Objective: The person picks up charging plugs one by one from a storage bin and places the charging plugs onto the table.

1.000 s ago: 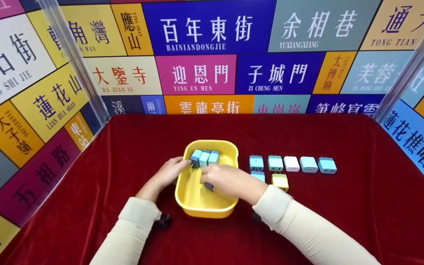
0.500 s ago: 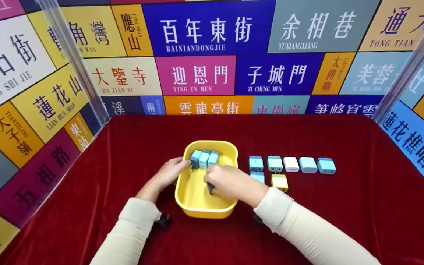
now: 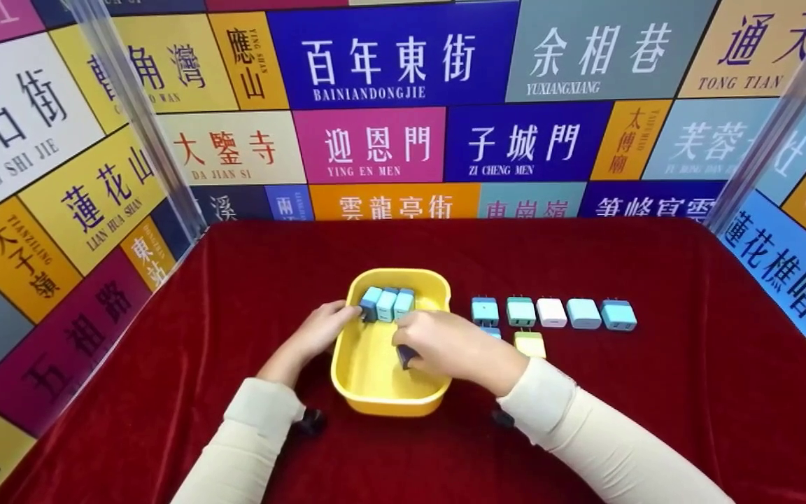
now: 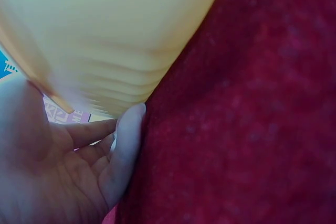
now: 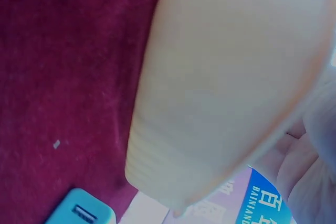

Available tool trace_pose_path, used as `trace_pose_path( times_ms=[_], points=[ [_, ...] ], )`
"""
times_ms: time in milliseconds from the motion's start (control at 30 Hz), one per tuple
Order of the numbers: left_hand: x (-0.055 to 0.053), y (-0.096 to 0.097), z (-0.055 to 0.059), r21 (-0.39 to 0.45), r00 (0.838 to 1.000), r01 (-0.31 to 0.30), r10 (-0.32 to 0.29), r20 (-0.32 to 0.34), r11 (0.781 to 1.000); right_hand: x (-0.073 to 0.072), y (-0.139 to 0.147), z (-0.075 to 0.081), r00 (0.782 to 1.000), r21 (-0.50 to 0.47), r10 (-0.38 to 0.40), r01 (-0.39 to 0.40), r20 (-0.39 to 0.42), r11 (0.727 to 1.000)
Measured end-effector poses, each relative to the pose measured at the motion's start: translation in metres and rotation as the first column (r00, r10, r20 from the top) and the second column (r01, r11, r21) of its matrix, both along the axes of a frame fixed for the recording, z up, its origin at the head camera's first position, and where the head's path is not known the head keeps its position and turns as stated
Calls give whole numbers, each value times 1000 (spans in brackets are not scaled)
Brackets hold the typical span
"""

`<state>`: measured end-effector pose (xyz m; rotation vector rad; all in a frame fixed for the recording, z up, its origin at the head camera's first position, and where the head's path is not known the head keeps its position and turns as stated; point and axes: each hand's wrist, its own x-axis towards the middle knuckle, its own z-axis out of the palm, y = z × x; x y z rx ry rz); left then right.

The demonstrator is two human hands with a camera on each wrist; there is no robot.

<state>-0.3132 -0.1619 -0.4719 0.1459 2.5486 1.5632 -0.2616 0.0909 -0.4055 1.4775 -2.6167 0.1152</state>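
A yellow plastic bin (image 3: 390, 406) stands on the red cloth. My left hand (image 3: 319, 330) grips its left side at the rim; in the left wrist view the fingers (image 4: 94, 132) lie by the outer wall. Inside the bin, my right hand (image 3: 452, 348) pinches a dark navy block (image 3: 406, 355), apparently a charger, mostly hidden by the fingers. Light-blue and navy USB wall chargers (image 3: 385, 305) stand side by side at the bin's far end. In the right wrist view the bin wall hides the right fingertips.
Right of the bin lies a row of wall chargers, including a white charger (image 3: 552, 312) and a two-port blue charger (image 3: 618, 315). Nearer are a yellow charger (image 3: 529, 344) and a blue charger partly behind my right hand. Printed sign panels (image 3: 389, 66) surround the red-covered table (image 3: 270, 255).
My right hand has shifted slightly right inside the bin, with the dark block in its fingers. The left hand stays at the rim. The camera view has tilted slightly.
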Motion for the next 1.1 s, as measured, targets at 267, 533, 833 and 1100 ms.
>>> trace_pose_path(
  times_ms=[267, 533, 833, 1100],
  points=[
    [0, 0, 0, 5, 1000, 5, -5, 7, 1000, 7, 14, 14, 999, -68, 27, -29, -35, 997],
    [0, -1, -3, 27, 1000, -5, 4, 24, 1000, 14, 29, 29, 998, -96, 28, -33, -50, 995],
    [0, 0, -2, 15, 1000, 5, -5, 14, 1000, 18, 57, 35, 995, -151, -3, -11, -95, 988],
    [0, 0, -1, 30, 1000, 4, -4, 24, 1000, 24, 80, 37, 993, -155, -34, 15, -115, 988]
  ],
)
